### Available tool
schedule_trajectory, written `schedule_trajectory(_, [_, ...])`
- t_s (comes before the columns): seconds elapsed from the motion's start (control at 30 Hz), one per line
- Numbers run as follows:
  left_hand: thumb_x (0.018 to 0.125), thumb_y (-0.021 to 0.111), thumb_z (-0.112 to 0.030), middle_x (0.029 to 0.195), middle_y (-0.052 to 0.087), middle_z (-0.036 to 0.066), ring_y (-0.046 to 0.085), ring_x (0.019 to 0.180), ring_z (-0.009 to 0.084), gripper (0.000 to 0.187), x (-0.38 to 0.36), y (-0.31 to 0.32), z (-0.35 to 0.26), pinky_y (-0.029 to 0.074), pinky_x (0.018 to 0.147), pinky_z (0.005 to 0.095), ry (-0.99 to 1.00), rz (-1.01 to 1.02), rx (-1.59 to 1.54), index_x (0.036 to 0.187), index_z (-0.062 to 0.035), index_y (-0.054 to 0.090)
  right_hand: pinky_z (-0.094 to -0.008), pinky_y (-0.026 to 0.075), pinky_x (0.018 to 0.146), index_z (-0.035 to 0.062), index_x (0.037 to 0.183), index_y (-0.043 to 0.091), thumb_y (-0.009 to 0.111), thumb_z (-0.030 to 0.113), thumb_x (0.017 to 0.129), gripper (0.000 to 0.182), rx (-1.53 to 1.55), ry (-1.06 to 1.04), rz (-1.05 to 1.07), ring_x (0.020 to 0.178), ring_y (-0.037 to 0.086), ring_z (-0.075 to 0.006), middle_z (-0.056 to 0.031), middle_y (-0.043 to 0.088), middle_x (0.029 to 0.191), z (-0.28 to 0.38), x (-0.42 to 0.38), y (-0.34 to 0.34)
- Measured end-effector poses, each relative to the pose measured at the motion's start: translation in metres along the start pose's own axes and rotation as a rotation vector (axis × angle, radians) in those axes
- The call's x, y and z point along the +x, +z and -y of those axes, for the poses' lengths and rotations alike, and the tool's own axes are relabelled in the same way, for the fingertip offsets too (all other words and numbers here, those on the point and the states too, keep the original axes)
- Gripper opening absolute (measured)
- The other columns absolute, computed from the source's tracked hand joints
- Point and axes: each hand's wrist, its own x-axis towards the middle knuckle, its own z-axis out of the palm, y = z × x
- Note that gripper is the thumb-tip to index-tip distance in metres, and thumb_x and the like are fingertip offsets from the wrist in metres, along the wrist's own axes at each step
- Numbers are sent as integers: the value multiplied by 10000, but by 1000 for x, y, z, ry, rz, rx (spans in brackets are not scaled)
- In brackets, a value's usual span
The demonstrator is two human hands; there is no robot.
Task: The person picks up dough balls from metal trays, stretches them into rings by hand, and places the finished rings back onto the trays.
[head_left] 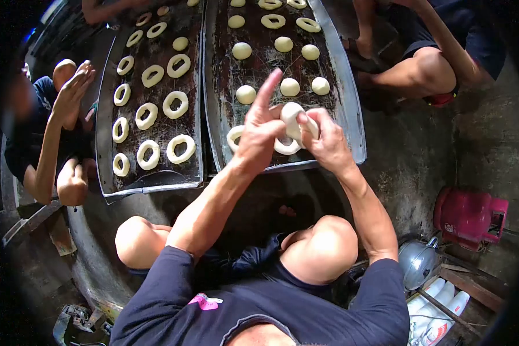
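Note:
Above the near edge of the right tray, both hands are on a piece of pale dough (292,113), bent into a loop. My left hand (256,135) has its index finger stretched out away from me, while the thumb and curled fingers press the dough's left side. On the other side, my right hand (330,143) pinches the dough between thumb and fingers. Partly hidden below them lie dough rings, one of them this ring (286,147) by the tray's near edge. Round dough balls, such as this ball (289,87), sit just beyond the hands.
The right tray (352,124) carries rows of balls and rings; the left tray (150,188) holds mostly rings. One person (52,132) sits at left, another (429,72) at far right. A pink gas cylinder (464,216) and a lidded metal pot (416,264) stand right of me.

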Motion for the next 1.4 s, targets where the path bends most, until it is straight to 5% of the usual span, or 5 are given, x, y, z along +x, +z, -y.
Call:
schedule_trajectory(0.2, [872, 650, -197, 861, 621, 73, 578, 696, 124, 226, -4, 5, 2, 459, 659, 238, -401, 182, 191, 994, -27, 564, -277, 512, 773, -36, 1111, 442, 607, -34, 771, 378, 1127, 319, 53, 810, 646, -181, -140, 627, 913, 9, 8, -45])
schedule_trajectory(0.27, [889, 611, -160, 837, 631, 89, 607, 752, 159, 159, 5, 1, -5, 495, 742, 300, -44, -34, -53, 966, -33, 555, -287, 505, 779, -28, 1153, 420, 629, -27, 763, 442, 1254, 310, 199, 808, 642, -181, -132, 625, 924, 15, -7, -33])
schedule_trajectory(0.57, [913, 594, -298, 725, 543, -5, 463, 601, 50, 267, 13, 7, -27, 381, 528, 212, -279, 233, 483, 913, -32, 602, -417, 507, 692, 15, 1070, 540, 480, 94, 923, 178, -229, -195, -5, 811, 614, -399, -222, 617, 892, 56, -15, -39])
schedule_trajectory(0.8, [927, 551, -301, 637, 518, 2, 481, 548, 85, 266, 0, 23, 0, 411, 510, 224, -256, 286, 450, 855, -47, 581, -218, 418, 544, 9, 1014, 535, 460, 117, 955, 144, 572, 139, 106, 589, 481, -56, 6, 526, 685, 49, -16, -73])
schedule_trajectory(1.4, [892, 600, -262, 694, 528, -10, 518, 593, 71, 232, 63, -2, 71, 467, 600, 236, -502, -44, 367, 910, -42, 531, -255, 500, 538, 45, 811, 552, 624, 192, 877, 177, 866, 663, -211, 528, 536, -88, -5, 537, 635, -55, -11, -54])
